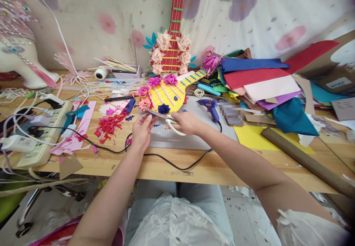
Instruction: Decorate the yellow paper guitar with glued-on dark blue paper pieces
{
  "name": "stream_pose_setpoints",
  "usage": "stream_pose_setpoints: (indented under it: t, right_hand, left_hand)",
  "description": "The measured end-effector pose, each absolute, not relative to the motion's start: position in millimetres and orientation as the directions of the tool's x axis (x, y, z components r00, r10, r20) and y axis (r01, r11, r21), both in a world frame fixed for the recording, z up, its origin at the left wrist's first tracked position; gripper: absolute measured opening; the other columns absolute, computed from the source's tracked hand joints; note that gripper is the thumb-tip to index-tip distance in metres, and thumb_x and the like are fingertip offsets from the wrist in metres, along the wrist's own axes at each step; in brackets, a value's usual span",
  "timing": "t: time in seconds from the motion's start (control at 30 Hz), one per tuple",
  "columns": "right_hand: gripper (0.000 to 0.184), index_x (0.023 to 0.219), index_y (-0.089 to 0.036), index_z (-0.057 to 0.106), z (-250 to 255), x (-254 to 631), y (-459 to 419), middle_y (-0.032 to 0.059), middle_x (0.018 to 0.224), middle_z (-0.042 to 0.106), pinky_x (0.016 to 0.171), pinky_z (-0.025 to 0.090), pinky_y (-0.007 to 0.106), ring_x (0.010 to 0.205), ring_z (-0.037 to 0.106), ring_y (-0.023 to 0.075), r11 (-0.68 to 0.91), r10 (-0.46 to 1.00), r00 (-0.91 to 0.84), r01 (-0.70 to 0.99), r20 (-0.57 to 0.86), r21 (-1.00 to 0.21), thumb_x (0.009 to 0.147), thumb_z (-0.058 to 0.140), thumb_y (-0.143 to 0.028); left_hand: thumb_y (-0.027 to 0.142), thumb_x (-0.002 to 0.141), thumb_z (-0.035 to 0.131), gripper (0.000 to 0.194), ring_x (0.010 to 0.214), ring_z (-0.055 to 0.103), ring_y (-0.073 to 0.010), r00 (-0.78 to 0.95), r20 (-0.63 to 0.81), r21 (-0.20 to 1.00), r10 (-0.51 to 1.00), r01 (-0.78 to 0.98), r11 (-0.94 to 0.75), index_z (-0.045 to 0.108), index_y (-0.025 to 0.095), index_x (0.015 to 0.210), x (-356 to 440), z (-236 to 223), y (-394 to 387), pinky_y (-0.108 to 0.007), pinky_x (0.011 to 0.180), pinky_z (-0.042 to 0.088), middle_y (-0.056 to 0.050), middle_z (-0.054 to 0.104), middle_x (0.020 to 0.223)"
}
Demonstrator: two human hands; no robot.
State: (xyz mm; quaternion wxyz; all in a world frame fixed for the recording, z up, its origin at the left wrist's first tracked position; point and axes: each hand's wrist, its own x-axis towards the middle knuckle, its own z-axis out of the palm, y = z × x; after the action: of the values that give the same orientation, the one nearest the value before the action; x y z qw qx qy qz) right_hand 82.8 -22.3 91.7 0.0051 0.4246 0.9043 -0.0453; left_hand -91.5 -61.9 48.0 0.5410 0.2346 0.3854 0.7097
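Note:
My right hand [187, 123] is closed round the white handles of a pair of scissors [175, 126], whose blades point left toward my other hand. Between the pinched fingertips of my left hand [142, 130] is a small piece of dark blue paper [151, 115], close to the scissor tips. Just beyond the hands lies a yellow paper guitar [173, 97] with pink strips, pink flowers and a dark blue paper flower [163, 108] on it. It rests on a grey cutting mat [194, 142].
A blue glue gun [209, 107] lies right of the guitar, its black cord looping along the table's front. Red paper scraps [111, 125] lie left. A power strip [47, 135] with plugs stands far left. Coloured sheets [257, 76] and a brown tube [299, 157] occupy the right.

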Motion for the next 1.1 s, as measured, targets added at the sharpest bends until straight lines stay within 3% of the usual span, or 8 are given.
stream_pose_setpoints:
  t: [0.23, 0.57, 1.1]
  right_hand:
    - [0.064, 0.105, -0.018, 0.05, 98.6, 84.5, -20.6, 0.0103, 0.091, 0.069, 0.055, 0.023, 0.026, 0.078, 0.063, 0.0233, 0.66, 0.733, -0.669, 0.743, -0.12, -0.107, 0.08, 0.028, -0.074]
    - [0.062, 0.102, -0.018, 0.049, 104.3, 78.5, -24.1, 0.0107, 0.091, 0.069, 0.056, 0.024, 0.027, 0.081, 0.063, 0.0245, 0.676, 0.727, -0.678, 0.734, -0.107, -0.057, 0.082, 0.026, -0.072]
    - [0.065, 0.102, -0.018, 0.05, 102.5, 82.6, -20.9, 0.0097, 0.088, 0.069, 0.054, 0.021, 0.027, 0.077, 0.063, 0.0237, 0.685, 0.721, -0.684, 0.728, -0.11, -0.038, 0.079, 0.028, -0.074]
  left_hand:
    - [0.027, 0.052, 0.081, 0.03, 0.068, 0.065, -0.0118, -0.346, -0.044, 0.84, 0.937, -0.521, -0.153, 0.058, 0.015, 0.067, -95.1, 48.7, -61.0, -0.038, 0.087, 0.05, 0.002, 0.065, 0.067]
    - [0.03, 0.054, 0.079, 0.026, 0.072, 0.064, -0.0117, -0.314, 0.05, 0.895, 0.948, -0.408, -0.182, 0.063, 0.015, 0.07, -98.5, 44.7, -62.2, -0.032, 0.08, 0.053, 0.0, 0.067, 0.073]
    - [0.03, 0.055, 0.079, 0.028, 0.072, 0.063, -0.0128, -0.297, 0.049, 0.908, 0.954, -0.385, -0.166, 0.065, 0.016, 0.073, -99.4, 43.0, -61.9, -0.035, 0.083, 0.051, -0.001, 0.066, 0.075]
